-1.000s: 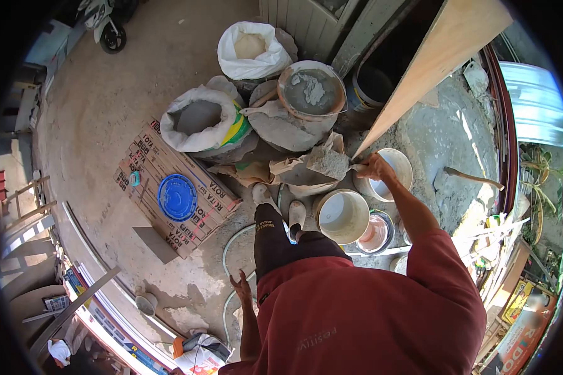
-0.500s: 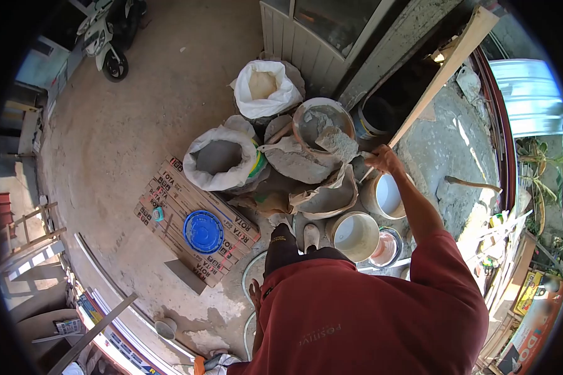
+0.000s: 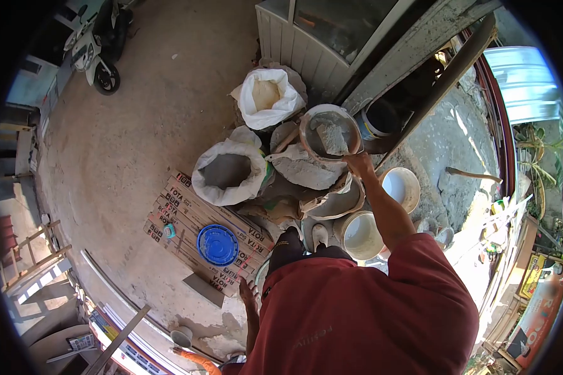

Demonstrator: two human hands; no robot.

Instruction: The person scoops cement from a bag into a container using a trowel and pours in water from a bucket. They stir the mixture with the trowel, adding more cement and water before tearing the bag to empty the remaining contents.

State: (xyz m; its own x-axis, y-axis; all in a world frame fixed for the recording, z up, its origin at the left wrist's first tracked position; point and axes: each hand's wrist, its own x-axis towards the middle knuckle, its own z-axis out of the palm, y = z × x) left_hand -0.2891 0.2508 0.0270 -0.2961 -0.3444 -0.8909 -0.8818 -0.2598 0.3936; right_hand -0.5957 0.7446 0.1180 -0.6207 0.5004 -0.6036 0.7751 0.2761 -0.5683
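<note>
My right hand (image 3: 360, 164) is closed around the handle of a trowel. The trowel's blade (image 3: 333, 139), coated in grey powder or mortar, is tilted inside a round bucket (image 3: 305, 134) with grey material in it. Just below that hand is an open paper sack (image 3: 358, 199) of grey powder. A mound of grey powder (image 3: 306, 169) lies to the left of the hand. My left hand (image 3: 249, 292) hangs by my left side with its fingers apart, holding nothing, close to the cardboard (image 3: 180, 211) on the ground.
Two open white sacks (image 3: 200, 178) (image 3: 247, 100) stand ahead. Buckets of pale liquid (image 3: 338, 232) (image 3: 413, 187) are at right, beside a leaning plank (image 3: 441, 94). A blue lid (image 3: 218, 245) lies on the cardboard. An orange sleeve (image 3: 200, 360) shows at bottom; a scooter (image 3: 92, 59) stands far left.
My right hand has moved left and closer to the bucket, and the trowel blade now lies deeper over its middle. My left hand has come out from my side, fingers more visible.
</note>
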